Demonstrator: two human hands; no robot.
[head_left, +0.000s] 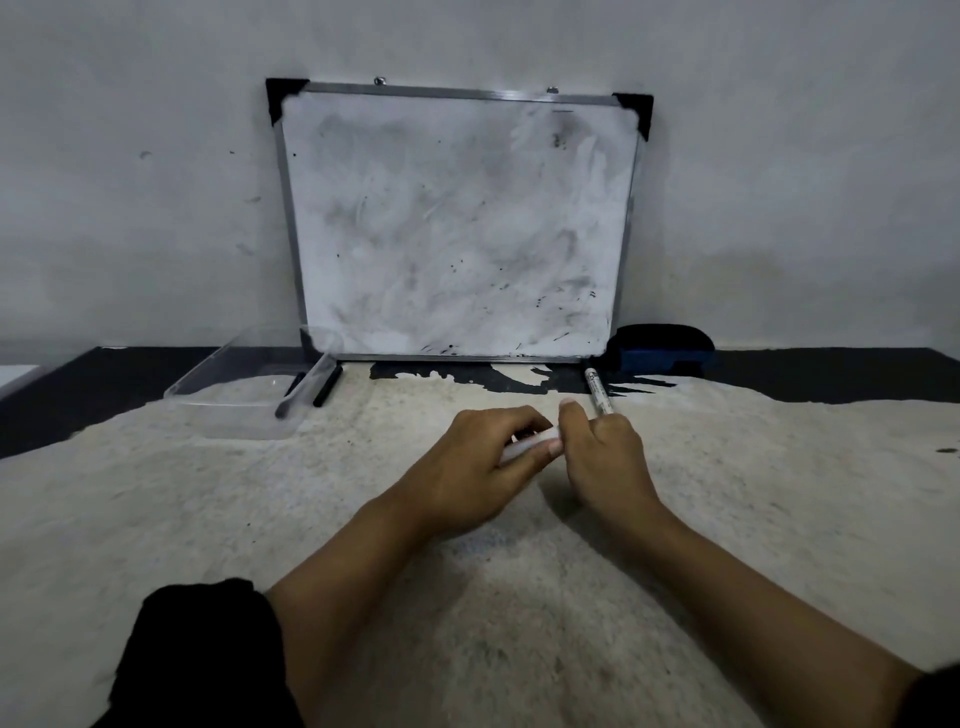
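My left hand grips the slim white marker pen, which lies across its fingers just above the pale, worn tabletop; my right hand, touching the left, pinches the pen's right end; a second white marker with a black cap shows just beyond my right knuckles, before the smudged, metal-framed whiteboard.

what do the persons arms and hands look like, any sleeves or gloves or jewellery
The left hand and right hand are bare: no gloves, and no rings, watch or bands show. Both forearms are uncovered. A black sleeve sits bunched up high on the left arm. A dark sleeve edge just shows on the right arm at the frame's corner.
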